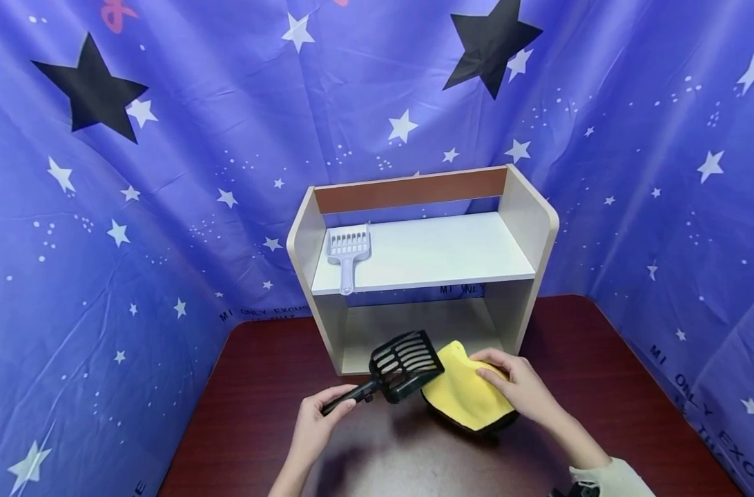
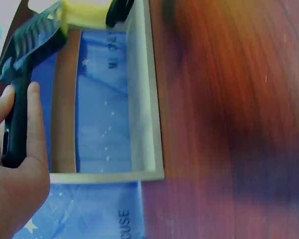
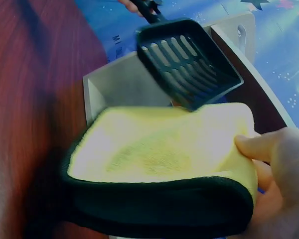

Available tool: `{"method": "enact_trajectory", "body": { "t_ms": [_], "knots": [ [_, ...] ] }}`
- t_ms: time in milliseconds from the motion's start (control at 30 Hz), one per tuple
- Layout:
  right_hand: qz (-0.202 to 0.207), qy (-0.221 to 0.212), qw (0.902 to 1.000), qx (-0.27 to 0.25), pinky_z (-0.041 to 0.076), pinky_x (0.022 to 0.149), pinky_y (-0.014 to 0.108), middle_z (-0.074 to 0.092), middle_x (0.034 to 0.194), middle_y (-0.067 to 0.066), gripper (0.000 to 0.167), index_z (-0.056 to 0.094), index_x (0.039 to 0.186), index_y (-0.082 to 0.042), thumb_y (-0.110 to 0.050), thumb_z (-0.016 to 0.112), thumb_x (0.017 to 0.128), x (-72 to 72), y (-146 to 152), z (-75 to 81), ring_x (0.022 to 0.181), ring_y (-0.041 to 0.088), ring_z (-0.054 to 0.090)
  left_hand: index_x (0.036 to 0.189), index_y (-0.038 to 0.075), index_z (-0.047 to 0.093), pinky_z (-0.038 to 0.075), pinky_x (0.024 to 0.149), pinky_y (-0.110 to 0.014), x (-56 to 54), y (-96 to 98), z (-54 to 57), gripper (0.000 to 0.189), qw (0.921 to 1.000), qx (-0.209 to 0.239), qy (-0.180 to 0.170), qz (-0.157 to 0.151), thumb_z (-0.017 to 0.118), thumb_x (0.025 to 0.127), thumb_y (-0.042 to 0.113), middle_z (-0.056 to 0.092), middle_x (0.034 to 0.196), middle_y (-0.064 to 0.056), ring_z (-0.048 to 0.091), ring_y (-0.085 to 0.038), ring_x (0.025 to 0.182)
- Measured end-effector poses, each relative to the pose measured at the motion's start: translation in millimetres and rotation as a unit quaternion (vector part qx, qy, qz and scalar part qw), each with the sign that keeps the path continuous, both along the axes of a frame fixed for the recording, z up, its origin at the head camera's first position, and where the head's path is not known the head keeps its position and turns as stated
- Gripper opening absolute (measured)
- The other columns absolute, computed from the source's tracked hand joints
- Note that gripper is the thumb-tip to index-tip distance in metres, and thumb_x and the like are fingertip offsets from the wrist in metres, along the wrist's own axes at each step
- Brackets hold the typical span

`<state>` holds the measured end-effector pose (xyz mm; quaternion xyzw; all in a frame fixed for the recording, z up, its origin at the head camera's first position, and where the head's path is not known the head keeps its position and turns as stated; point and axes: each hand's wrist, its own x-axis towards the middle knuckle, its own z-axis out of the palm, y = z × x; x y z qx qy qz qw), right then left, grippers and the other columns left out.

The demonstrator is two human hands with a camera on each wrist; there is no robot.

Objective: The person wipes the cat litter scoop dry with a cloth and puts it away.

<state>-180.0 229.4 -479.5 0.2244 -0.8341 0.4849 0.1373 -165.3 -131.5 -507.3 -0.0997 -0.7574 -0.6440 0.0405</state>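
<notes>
My left hand (image 1: 315, 422) grips the handle of a black slotted litter scoop (image 1: 404, 362), its head tilted up to the right. In the left wrist view the thumb and fingers close around that handle (image 2: 16, 119). My right hand (image 1: 518, 379) pinches the right edge of a yellow cloth (image 1: 467, 390) with a dark border and underside. The thumb lies on the yellow face in the right wrist view, and the cloth (image 3: 154, 149) sags in a shallow curve. The scoop's tip meets or overlaps the cloth's upper left edge; whether they touch, I cannot tell.
Behind my hands stands a two-level shelf (image 1: 423, 284) on a dark red wooden table (image 1: 253, 386). A pale grey slotted scoop (image 1: 349, 252) lies at the left of its upper board, handle over the front edge. Blue starry curtains (image 1: 184, 172) enclose the table.
</notes>
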Motion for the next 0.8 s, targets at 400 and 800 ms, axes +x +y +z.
{"method": "enact_trajectory", "body": {
  "t_ms": [400, 800],
  "knots": [
    [-0.047, -0.004, 0.9789, -0.199, 0.055, 0.078, 0.010, 0.071, 0.104, -0.018, 0.023, 0.064, 0.110, 0.013, 0.010, 0.066, 0.088, -4.6, -35, -8.3, 0.098, -0.010, 0.065, 0.125, -0.018, 0.057, 0.061, 0.077, -0.025, 10.0, 47.3, -7.6, 0.042, 0.9818, 0.153, -0.109, -0.025, 0.068, 0.090, 0.001, 0.072, 0.105, -0.029, 0.076, -0.012, 0.085],
    [-0.072, -0.010, 0.9782, -0.194, 0.057, 0.074, 0.012, 0.076, 0.099, 0.013, 0.021, 0.072, 0.106, 0.007, 0.005, 0.072, 0.085, 5.1, -63, -20.2, 0.093, -0.007, 0.067, 0.131, -0.011, 0.058, 0.060, 0.074, -0.023, 13.6, 83.9, -6.4, 0.044, 0.9776, 0.170, -0.124, -0.008, 0.069, 0.090, 0.002, 0.070, 0.108, -0.033, 0.075, -0.009, 0.081]
  ]
}}
